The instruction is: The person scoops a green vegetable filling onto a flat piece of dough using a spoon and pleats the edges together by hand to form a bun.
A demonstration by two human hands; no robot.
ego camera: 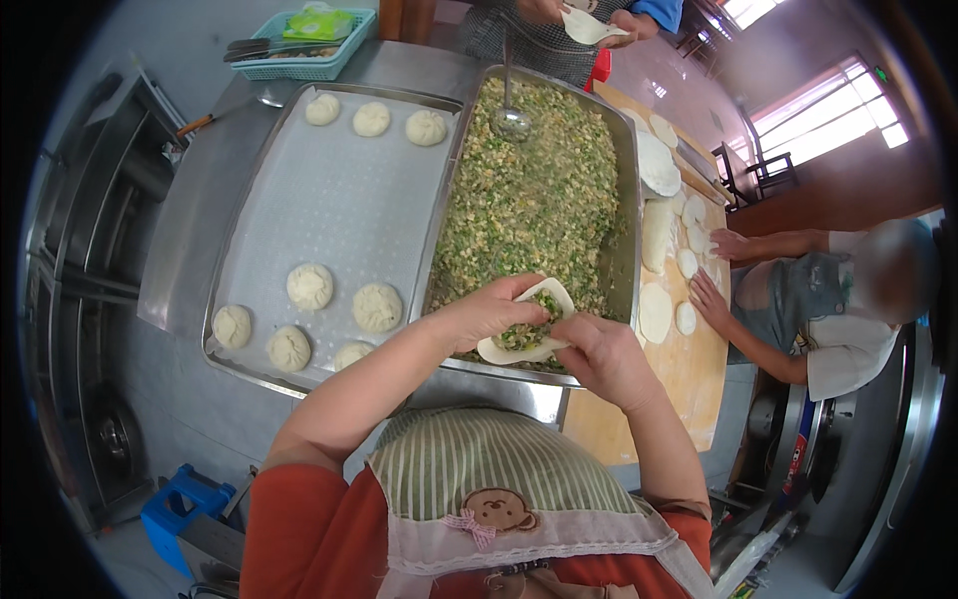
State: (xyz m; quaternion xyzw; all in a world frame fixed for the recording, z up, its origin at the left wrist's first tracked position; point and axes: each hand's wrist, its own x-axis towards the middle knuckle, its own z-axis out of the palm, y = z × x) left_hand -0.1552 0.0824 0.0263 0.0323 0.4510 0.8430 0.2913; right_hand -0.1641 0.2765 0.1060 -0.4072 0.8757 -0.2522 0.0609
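Between my two hands is a round dough wrapper (494,353) with green and pale chopped filling (524,337) on it. My left hand (490,311) holds its left side, thumb over the filling, while my right hand (605,352) pinches its right edge. Both hands are above the near end of a deep steel tray of filling (630,299), where a metal ladle (511,123) rests at the far end. To the left, a shallow steel tray lined with perforated paper (337,202) carries several pleated buns (310,286); my left forearm partly covers one near the front edge.
On the floured wooden board (602,427) at right lie dough rounds (656,313) and a dough roll (658,236). A co-worker's hands (711,299) touch that board. Another person's hands (591,22) hold a wrapper beyond the filling. A turquoise basket (299,69) stands back left.
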